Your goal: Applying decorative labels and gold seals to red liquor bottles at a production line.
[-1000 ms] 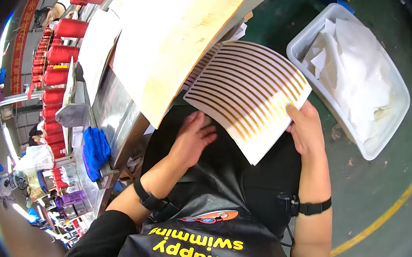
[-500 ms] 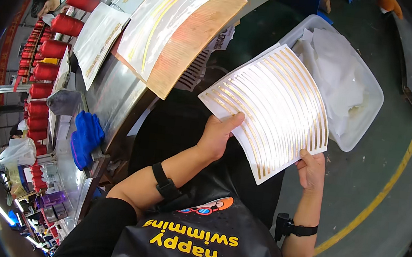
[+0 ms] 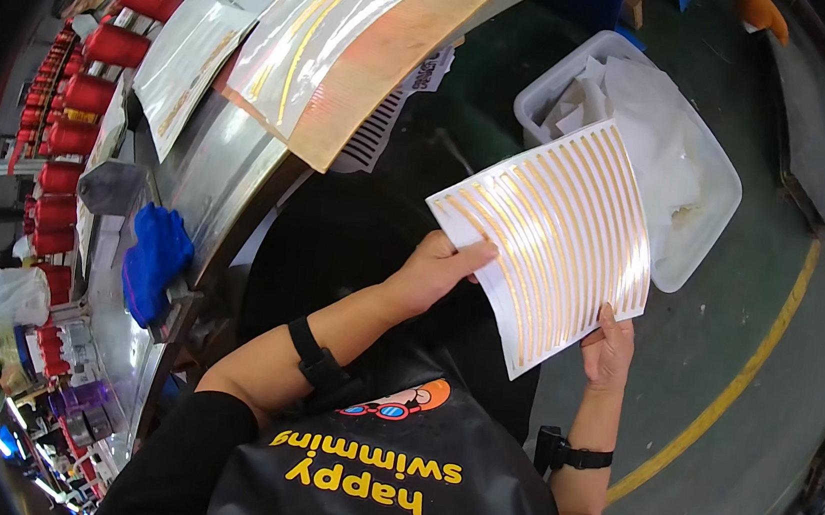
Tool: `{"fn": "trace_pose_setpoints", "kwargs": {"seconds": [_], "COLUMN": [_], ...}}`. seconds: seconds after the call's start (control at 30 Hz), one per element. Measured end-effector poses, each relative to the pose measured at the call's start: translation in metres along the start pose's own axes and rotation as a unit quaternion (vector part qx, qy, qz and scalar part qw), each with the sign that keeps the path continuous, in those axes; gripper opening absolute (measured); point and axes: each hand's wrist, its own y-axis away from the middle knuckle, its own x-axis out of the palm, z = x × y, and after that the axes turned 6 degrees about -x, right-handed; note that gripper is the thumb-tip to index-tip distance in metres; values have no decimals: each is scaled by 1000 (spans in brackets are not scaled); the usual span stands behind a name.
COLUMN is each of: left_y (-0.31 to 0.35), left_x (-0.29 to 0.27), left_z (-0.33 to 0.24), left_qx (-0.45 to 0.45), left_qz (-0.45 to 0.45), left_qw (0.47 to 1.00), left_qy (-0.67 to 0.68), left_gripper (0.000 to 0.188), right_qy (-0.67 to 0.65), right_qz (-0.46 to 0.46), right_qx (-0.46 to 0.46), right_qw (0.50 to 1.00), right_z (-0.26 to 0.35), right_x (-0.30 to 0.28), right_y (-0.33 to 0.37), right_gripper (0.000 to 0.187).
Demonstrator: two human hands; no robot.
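Note:
Between my two hands I hold a white sheet [image 3: 555,242] with rows of shiny gold stripes, tilted and slightly bowed over my lap. My left hand [image 3: 439,268] pinches its left edge, thumb on top and fingers underneath. At its lower right corner my right hand [image 3: 609,347] grips the edge, thumb on the striped face. The sheet's far right side overlaps a white plastic bin [image 3: 713,219] standing on the floor. Crumpled translucent white sheets [image 3: 652,132] fill the bin.
To my left runs a metal table [image 3: 225,173]. A reddish-brown board [image 3: 381,78] with a clear, gold-lined sheet [image 3: 300,35] lies there, beside a blue cloth [image 3: 156,261]. Red thread cones [image 3: 83,92] line the far left. A yellow line [image 3: 741,388] marks the floor at right.
The striped sheet has tilted, so its glare has shifted and the gold stripes show more clearly. Both hands keep their hold. The whole view has shifted slightly.

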Motion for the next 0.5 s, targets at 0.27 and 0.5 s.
{"fn": "trace_pose_setpoints", "kwargs": {"seconds": [0.27,0.5], "left_y": [4,6], "left_x": [26,34], "left_z": [-1,-10], "left_qx": [33,232], "left_qz": [67,71], "left_qw": [997,938], "left_qy": [-2,-248], "left_gripper": [34,36], "right_qy": [1,-54], "right_qz": [9,6], "right_qx": [9,16], "right_qw": [1000,998], "right_z": [-3,-6], "right_x": [-45,-68], "right_y": [8,15], "right_gripper": [41,43]}}
